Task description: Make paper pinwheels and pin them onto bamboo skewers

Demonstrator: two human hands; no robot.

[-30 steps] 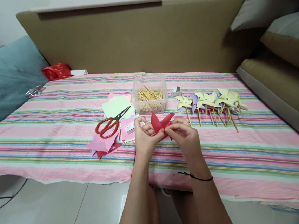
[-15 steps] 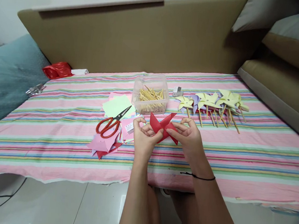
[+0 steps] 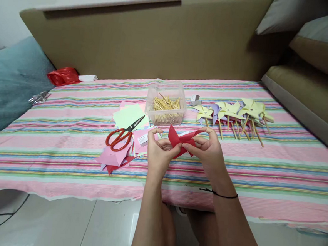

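A red paper pinwheel (image 3: 176, 138), partly folded, is held up between my hands above the striped cloth. My left hand (image 3: 161, 151) pinches it at the left near its centre, thumb on top. From the right, my right hand (image 3: 205, 145) grips it with the thumb near the centre and a finger at the upper right blade. Just beyond stands a clear plastic box (image 3: 164, 117) of short wooden sticks (image 3: 167, 107). Orange-handled scissors (image 3: 122, 134) lie left of my left hand on cut paper, next to a small labelled packet (image 3: 143, 139).
Several finished pinwheels (image 3: 229, 109) on sticks lie at the right. Green paper sheets (image 3: 128, 115) and pink cut pieces (image 3: 113, 156) rest at the left. Small grey boxes (image 3: 195, 99) stand behind. A red plastic bag (image 3: 63, 76) sits at the far left, before the tan backrest (image 3: 143, 39).
The red paper has tilted, and its right blades have been drawn inward and folded over. My right hand has turned slightly around it; the other things lie as before.
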